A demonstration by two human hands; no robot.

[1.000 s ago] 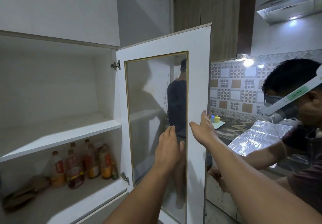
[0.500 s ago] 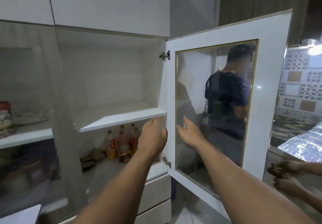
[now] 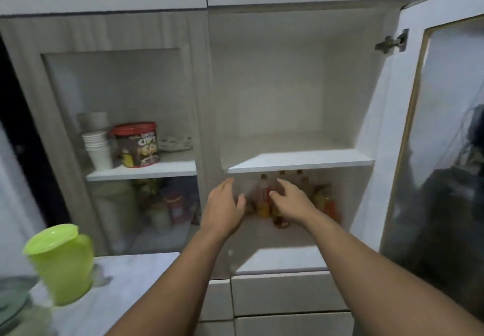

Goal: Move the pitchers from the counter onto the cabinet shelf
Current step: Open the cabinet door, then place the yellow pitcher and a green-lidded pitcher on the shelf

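Observation:
A lime-green lidded pitcher (image 3: 61, 263) stands on the pale counter (image 3: 123, 291) at the lower left. The cabinet's right compartment stands wide, and its white upper shelf (image 3: 301, 162) carries nothing. My left hand (image 3: 224, 208) and my right hand (image 3: 290, 199) hover side by side just below that shelf's front edge, fingers apart and holding nothing. Both hands are far right of the pitcher.
The glass-paned cabinet door (image 3: 445, 136) is swung out at the right. Several sauce bottles (image 3: 264, 199) stand on the lower shelf behind my hands. Behind the left glass door are stacked cups (image 3: 98, 147) and a red-lidded tub (image 3: 137, 144). Drawers (image 3: 288, 296) sit below.
My view has swung left from the door to the cabinet front, bringing the counter and green pitcher into sight. Both hands left the door and now hover below the shelf.

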